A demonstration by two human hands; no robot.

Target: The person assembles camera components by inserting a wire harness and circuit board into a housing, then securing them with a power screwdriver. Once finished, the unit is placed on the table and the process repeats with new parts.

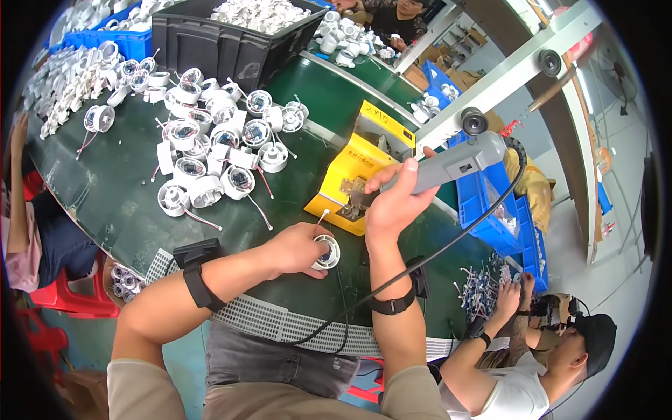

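My left hand (299, 250) is closed around a small round white plastic housing (327, 253), with its open side up and a thin wire with a white plug standing out above it. My right hand (397, 199) grips a grey corded electric screwdriver (458, 168), tilted so that its cable end points up and right. The driver's tip is hidden behind my fingers, beside a yellow box-shaped screw feeder (329, 187) with a metal mechanism in its opening. Left of the feeder lies a heap of similar white housings (225, 134) with circuit boards and loose wires.
The screwdriver's black cable (448, 246) crosses over my right forearm. A black bin (203, 49) of white parts stands at the back. Blue trays (483, 213) line the right, where a co-worker (532, 378) sits near bundled wires (478, 290). Another person sits at left.
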